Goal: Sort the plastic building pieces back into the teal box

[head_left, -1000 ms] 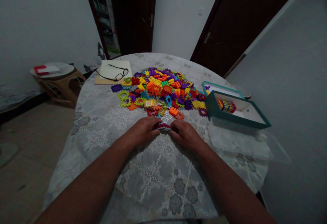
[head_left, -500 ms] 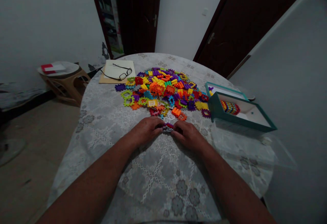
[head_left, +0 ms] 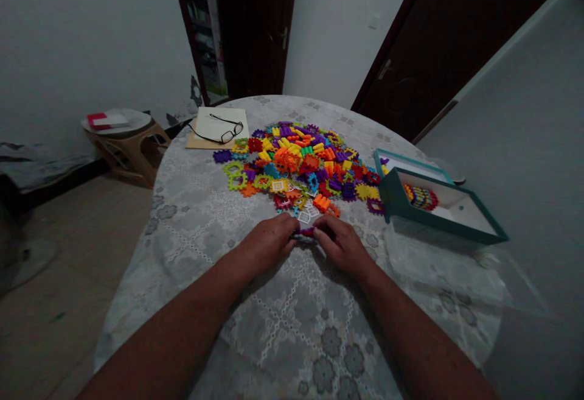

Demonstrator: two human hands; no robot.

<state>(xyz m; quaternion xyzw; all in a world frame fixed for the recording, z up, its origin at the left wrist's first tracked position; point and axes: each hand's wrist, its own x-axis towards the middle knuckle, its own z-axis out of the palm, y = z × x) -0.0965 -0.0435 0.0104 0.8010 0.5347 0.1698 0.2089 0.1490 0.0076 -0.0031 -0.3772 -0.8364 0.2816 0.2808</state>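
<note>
Between my two hands is a small purple and red toothed building piece (head_left: pixel 305 232), with a greyish part along its lower edge. My left hand (head_left: pixel 274 238) is closed on its left end, fingers bent over it. From the other side my right hand (head_left: pixel 341 243) pinches the right end between thumb and fingers. The fingers hide much of the piece, so I cannot tell how many parts it has. Just beyond my hands lies a heap of colourful plastic building pieces (head_left: pixel 310 164), with white window-like frames (head_left: pixel 309 210) at its near edge.
At the right stands a green-rimmed box (head_left: pixel 449 229) holding a beaded coil (head_left: pixel 420 196), beside a clear plastic cover (head_left: pixel 429 248). Black glasses (head_left: pixel 227 137) rest on a notebook (head_left: pixel 205 121) at the far left. A stool (head_left: pixel 130 150) stands left of the round table (head_left: pixel 182 217).
The view has shifted slightly, so everything sits a little further right. Both hands still hold the piece, which is tilted more and shows less of its grey part.
</note>
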